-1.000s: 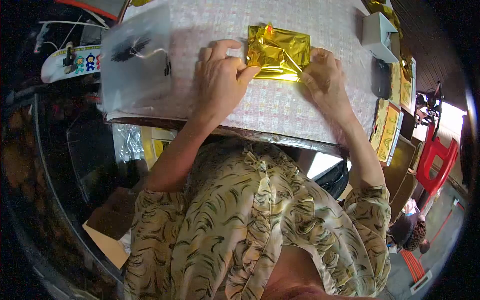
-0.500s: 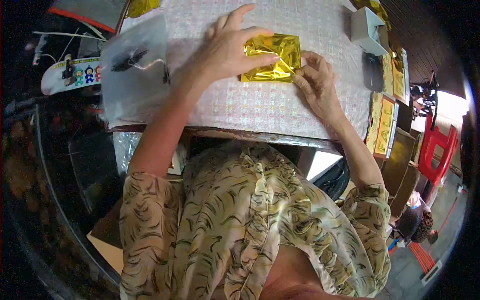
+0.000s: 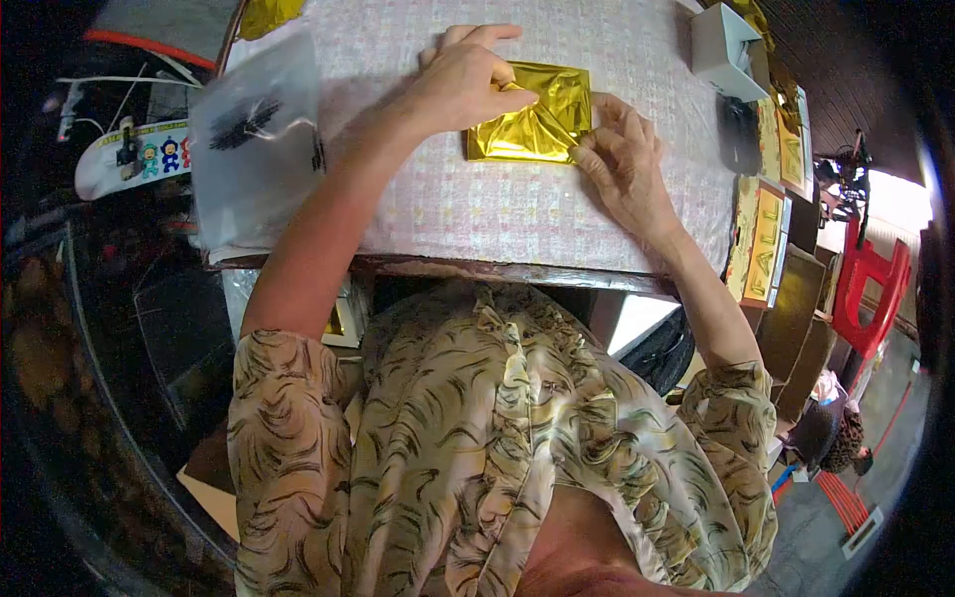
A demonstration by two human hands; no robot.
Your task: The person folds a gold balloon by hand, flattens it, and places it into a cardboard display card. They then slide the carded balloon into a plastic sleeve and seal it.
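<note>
A shiny gold foil packet (image 3: 517, 142), flat and squarish, lies on the cloth-covered table. My left hand (image 3: 463, 82) is at its upper left, thumb and bent index finger pinching the foil surface. Creases run from that pinch toward the lower right corner. The other left fingers stretch out past the packet's far side. At the right edge, my right hand (image 3: 629, 164) grips the foil near the lower corner between thumb and fingers. Whatever is inside the packet is hidden.
A clear plastic bag (image 3: 254, 149) with dark marks lies on the left of the table (image 3: 477, 224). At the right are a white open box (image 3: 724, 50) and a yellow card reading "FALL" (image 3: 764, 244). More gold foil (image 3: 269, 15) sits at the far left corner.
My left thumb and index finger have come together on the foil, creasing it diagonally. The packet has shifted slightly left. My right hand stays at the same corner.
</note>
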